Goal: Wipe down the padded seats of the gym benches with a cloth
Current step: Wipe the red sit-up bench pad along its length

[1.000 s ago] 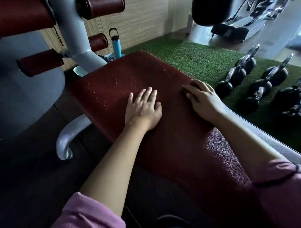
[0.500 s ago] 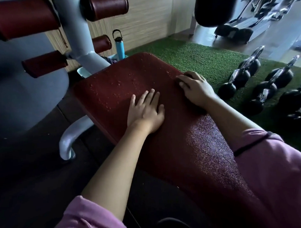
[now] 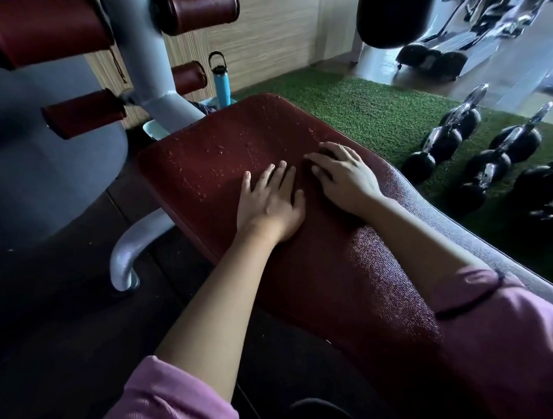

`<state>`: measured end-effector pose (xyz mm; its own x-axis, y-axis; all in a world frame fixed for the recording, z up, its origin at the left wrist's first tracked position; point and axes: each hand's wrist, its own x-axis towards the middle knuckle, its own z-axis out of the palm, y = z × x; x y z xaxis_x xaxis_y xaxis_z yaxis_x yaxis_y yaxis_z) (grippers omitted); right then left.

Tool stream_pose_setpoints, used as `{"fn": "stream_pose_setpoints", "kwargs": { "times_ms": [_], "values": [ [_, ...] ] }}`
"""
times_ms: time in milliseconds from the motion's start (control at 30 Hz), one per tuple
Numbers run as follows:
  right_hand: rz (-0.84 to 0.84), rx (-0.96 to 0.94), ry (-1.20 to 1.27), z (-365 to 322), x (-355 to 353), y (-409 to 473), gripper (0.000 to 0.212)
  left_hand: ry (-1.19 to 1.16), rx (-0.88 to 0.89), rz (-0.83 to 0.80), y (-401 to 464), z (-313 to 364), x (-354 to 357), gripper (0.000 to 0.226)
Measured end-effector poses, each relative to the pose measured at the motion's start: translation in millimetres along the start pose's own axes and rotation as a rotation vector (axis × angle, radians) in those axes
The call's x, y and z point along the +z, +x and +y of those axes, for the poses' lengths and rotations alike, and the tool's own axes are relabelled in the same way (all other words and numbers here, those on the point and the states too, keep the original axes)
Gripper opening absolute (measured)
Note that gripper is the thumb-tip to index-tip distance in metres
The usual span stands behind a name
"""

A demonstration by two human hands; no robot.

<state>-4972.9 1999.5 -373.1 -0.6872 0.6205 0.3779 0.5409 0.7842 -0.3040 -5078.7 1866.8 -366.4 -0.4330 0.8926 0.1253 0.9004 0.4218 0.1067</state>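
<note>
A dark red padded bench seat (image 3: pixel 349 269) runs from the lower right up to the centre. Droplets speckle its far end (image 3: pixel 232 148). My left hand (image 3: pixel 269 206) lies flat on the pad with straight fingers. Just to its right, my right hand (image 3: pixel 343 175) presses down with bent fingers on what looks like a dark cloth (image 3: pixel 313 164). The cloth is nearly the pad's colour and mostly hidden under the hand.
The bench's pale grey frame (image 3: pixel 151 69) with red foam rollers (image 3: pixel 83 112) rises at the far left. A blue water bottle (image 3: pixel 221 81) stands behind the pad. Several black kettlebells (image 3: pixel 486 158) sit on green turf (image 3: pixel 375 112) to the right.
My right hand has slid from the pad's right edge leftward and now lies next to my left hand. The left hand has stayed in place.
</note>
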Motion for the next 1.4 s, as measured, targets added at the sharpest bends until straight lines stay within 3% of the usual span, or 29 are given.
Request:
{"fn": "stream_pose_setpoints", "kwargs": {
  "times_ms": [167,300,433,567,667,800,933,1100,1267,1400],
  "values": [
    [-0.014,0.114,0.014,31,-8,31,0.035,-0.029,0.007,0.007,-1,-2,0,0.056],
    [0.025,0.226,0.004,48,-20,8,0.036,0.001,0.018,-0.024,0,-1,0,0.056],
    [0.16,0.072,0.005,41,-15,-36,0.031,-0.02,0.019,0.016,1,-2,2,0.056],
    [0.13,0.035,0.061,28,-13,-46,0.034,-0.167,0.049,0.042,0,-8,-2,0.055],
    [0.128,0.024,0.114,9,-12,-43,0.034,-0.35,0.036,0.201,-9,-24,-12,0.048],
    [0.061,-0.05,0.194,-36,-1,-40,0.036,-0.308,0.007,0.306,-20,-68,-17,0.042],
    [0.006,-0.142,0.217,-66,8,-34,0.034,-0.287,-0.03,0.279,-23,-109,-16,0.047],
    [-0.026,-0.057,0.153,-70,10,-31,0.035,-0.231,0.046,0.201,-23,-132,-16,0.054],
    [-0.069,-0.018,0.086,-92,18,-16,0.037,-0.327,0.076,0.233,-24,-135,-14,0.05],
    [-0.082,-0.131,0.13,-131,31,-5,0.036,-0.332,0.146,0.165,-23,-152,-21,0.054]
  ]
}}
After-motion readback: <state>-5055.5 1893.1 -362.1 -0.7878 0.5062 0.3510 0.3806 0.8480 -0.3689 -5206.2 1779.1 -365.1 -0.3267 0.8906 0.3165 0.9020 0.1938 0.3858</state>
